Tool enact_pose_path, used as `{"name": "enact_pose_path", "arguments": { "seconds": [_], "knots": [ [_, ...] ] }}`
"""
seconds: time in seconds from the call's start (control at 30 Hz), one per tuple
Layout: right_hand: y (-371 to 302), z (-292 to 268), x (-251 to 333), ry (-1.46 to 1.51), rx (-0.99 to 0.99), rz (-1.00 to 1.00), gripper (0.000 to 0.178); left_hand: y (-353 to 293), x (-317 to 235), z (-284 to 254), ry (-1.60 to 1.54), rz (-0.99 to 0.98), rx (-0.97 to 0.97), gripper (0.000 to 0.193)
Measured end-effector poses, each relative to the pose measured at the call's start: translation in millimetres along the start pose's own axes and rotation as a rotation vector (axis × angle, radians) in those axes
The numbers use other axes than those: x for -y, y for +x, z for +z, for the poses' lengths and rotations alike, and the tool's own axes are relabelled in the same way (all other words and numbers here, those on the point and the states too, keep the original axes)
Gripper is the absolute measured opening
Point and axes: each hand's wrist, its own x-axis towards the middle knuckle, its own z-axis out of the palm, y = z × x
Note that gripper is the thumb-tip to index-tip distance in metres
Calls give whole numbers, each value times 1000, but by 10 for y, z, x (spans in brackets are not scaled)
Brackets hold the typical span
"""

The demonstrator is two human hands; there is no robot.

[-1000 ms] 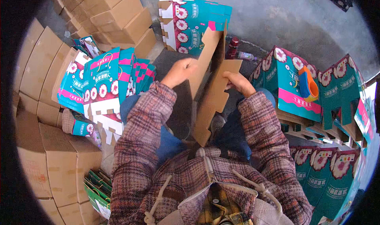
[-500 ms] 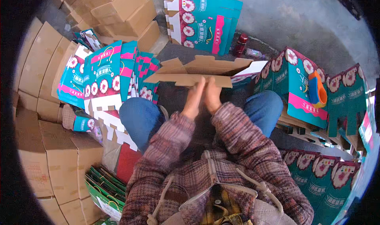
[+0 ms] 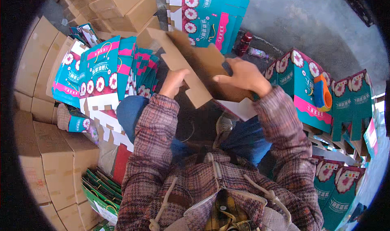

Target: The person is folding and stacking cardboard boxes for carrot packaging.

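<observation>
Between my hands is a folding cardboard gift box [image 3: 185, 70], tilted, with its plain brown inside showing and a white flap at its near right end. My left hand [image 3: 174, 83] is closed on the box's left panel, thumb over the edge. My right hand [image 3: 245, 76] grips the opposite panel, with the thumb toward the inside and the fingers bent at the notched edge; part of its grip is hidden. The box is held above the floor in front of my knees.
Flat teal and pink boxes [image 3: 99, 68] lie stacked at left, with another stack [image 3: 207, 16] ahead. Brown cartons [image 3: 59, 162] line the left side. Standing teal boxes [image 3: 304, 93] carry a tape dispenser [image 3: 323, 93] at right. A red bottle [image 3: 244, 43] stands beyond my right hand.
My hands were close together at the box's near edge. They have moved apart to opposite panels, and the box has turned and been tilted, its left end swinging away from me.
</observation>
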Motion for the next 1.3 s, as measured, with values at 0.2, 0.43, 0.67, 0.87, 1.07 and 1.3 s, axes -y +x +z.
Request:
{"name": "enact_pose_path", "arguments": {
  "seconds": [0.2,0.43,0.67,0.87,1.07,1.3],
  "knots": [
    [282,557,-4,306,315,63,50,56,-111,-374,100,1,96,28],
    [440,818,-640,1216,232,475,36,112,-426,-527,815,569,328,55],
    [519,1211,-618,930,239,478,26,26,-4,-23,1388,333,118,85],
    [503,1440,-812,753,181,321,25,71,47,127,1559,339,122,81],
    [328,1129,-295,244,-555,111,42,77,150,178,1606,370,106,78],
    [-428,486,994,48,305,-294,33,103,280,179,1627,443,77,77]
  ]
}}
